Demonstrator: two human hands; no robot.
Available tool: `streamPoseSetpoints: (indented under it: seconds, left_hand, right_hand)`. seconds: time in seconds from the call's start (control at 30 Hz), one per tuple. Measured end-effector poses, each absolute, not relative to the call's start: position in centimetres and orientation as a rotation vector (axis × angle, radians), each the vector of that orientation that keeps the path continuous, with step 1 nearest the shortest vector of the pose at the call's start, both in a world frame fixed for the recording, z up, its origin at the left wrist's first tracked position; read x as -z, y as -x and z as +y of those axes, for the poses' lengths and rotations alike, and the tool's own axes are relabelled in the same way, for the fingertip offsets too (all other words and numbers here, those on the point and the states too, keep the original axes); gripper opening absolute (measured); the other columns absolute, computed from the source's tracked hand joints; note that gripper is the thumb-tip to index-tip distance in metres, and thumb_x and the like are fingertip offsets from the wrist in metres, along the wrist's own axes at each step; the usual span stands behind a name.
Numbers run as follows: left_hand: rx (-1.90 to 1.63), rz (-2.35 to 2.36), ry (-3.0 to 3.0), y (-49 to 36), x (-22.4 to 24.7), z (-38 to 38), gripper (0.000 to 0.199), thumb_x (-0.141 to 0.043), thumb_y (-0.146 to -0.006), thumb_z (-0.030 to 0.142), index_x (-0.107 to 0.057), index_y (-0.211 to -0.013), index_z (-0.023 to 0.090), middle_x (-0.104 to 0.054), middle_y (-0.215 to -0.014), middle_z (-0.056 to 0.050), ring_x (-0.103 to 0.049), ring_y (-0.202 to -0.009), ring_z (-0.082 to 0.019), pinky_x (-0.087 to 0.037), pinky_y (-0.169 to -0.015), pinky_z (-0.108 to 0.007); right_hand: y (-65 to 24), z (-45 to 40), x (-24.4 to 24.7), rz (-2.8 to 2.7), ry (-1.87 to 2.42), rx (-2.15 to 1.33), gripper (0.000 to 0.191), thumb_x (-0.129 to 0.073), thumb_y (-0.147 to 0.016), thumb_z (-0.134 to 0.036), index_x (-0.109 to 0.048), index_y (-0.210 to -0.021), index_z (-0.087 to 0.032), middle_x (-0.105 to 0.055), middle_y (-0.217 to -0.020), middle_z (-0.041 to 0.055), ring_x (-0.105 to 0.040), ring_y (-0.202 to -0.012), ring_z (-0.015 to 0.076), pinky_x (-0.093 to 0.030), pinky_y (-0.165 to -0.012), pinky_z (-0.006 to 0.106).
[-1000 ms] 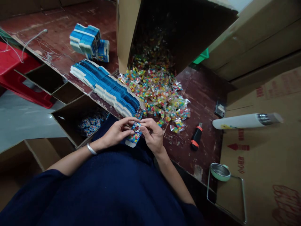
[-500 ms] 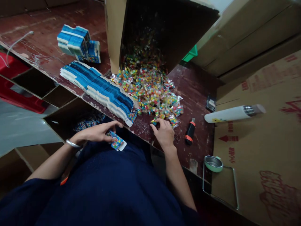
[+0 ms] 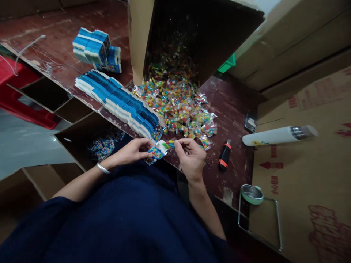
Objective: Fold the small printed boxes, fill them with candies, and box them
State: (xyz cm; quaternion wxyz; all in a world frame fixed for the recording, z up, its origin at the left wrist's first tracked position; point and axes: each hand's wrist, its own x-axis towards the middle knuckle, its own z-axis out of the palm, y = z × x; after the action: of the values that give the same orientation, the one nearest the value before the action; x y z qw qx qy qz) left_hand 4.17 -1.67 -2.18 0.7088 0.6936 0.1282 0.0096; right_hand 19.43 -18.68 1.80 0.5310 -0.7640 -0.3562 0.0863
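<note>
My left hand (image 3: 134,151) grips a small blue printed box (image 3: 156,153) by its side, its white end flap raised and facing right. Between the thumb and fingers of my right hand (image 3: 192,157) is a small clear packet of coloured candies (image 3: 169,145), held right at the box's open end; whether its tip is inside I cannot tell. Just beyond, a long row of flattened blue boxes (image 3: 120,104) lies along the table edge. A heap of candy packets (image 3: 181,106) spreads out of a tipped carton (image 3: 138,44) behind my hands.
Bundled blue boxes (image 3: 91,45) lie at the back left. To the right are a black-and-orange box cutter (image 3: 225,156), a white bottle (image 3: 268,136) and a green-rimmed metal cup (image 3: 251,194) beside a large carton (image 3: 296,175). Below the table edge, an open carton holds filled-looking blue boxes (image 3: 105,144).
My left hand has brought the box up and right, to the table edge. My right hand has drawn a candy packet from the heap to the box's opening. The view has shifted slightly.
</note>
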Motion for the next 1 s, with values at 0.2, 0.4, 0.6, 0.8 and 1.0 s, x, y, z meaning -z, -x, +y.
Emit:
streamPoseSetpoints:
  seconds: [0.2,0.4,0.6,0.8,1.0]
  left_hand:
    - [-0.188,0.353,-1.531,-4.2,2.5,-2.8,0.022,-0.075,-0.084,0.026,-0.065,-0.099,0.016,-0.073,-0.094,-0.005,-0.070,-0.087,-0.020,-0.056,-0.081,-0.033]
    - [-0.205,0.368,-1.593,-4.0,2.3,-2.9,0.028,-0.075,-0.085,0.025,-0.073,-0.111,0.016,-0.077,-0.108,-0.009,-0.071,-0.097,-0.022,-0.056,-0.091,-0.036]
    - [-0.327,0.389,-1.416,-4.2,1.5,-3.3,0.053,-0.081,-0.083,0.030,-0.062,-0.131,0.018,-0.073,-0.099,-0.006,-0.071,-0.085,-0.019,-0.060,-0.080,-0.033]
    - [-0.376,0.382,-1.313,-4.2,1.2,-3.8,0.051,-0.081,-0.084,0.032,-0.061,-0.129,0.020,-0.070,-0.101,-0.005,-0.070,-0.088,-0.017,-0.058,-0.082,-0.030]
    - [-0.324,0.315,-1.286,-4.6,1.6,-4.5,0.036,-0.080,-0.083,0.028,-0.061,-0.111,0.019,-0.064,-0.096,-0.002,-0.064,-0.081,-0.013,-0.056,-0.074,-0.025]
  right_hand:
    - [-19.6,-17.8,-1.7,-1.255,1.854,0.005,0.011,-0.069,-0.094,-0.029,-0.076,-0.085,-0.027,-0.074,-0.114,0.0070,-0.065,-0.112,0.0270,-0.054,-0.096,0.047]
    - [-20.6,-17.5,-1.9,-1.363,1.871,0.033,0.014,-0.067,-0.095,-0.030,-0.075,-0.084,-0.028,-0.075,-0.115,0.0061,-0.066,-0.111,0.0277,-0.051,-0.103,0.053]
    - [-20.3,-17.7,-1.5,-1.348,1.707,-0.340,0.024,-0.057,-0.102,-0.041,-0.076,-0.110,-0.028,-0.073,-0.128,0.0064,-0.066,-0.120,0.0263,-0.054,-0.105,0.048]
    - [-17.9,-18.1,1.3,-0.845,1.594,-0.561,0.034,-0.073,-0.092,-0.043,-0.069,-0.120,-0.025,-0.078,-0.106,0.0053,-0.077,-0.089,0.0212,-0.064,-0.077,0.033]
    - [-17.0,-17.6,1.9,-0.863,1.624,-0.322,0.016,-0.071,-0.093,-0.038,-0.068,-0.088,-0.022,-0.074,-0.115,0.0081,-0.074,-0.102,0.0225,-0.061,-0.088,0.036]
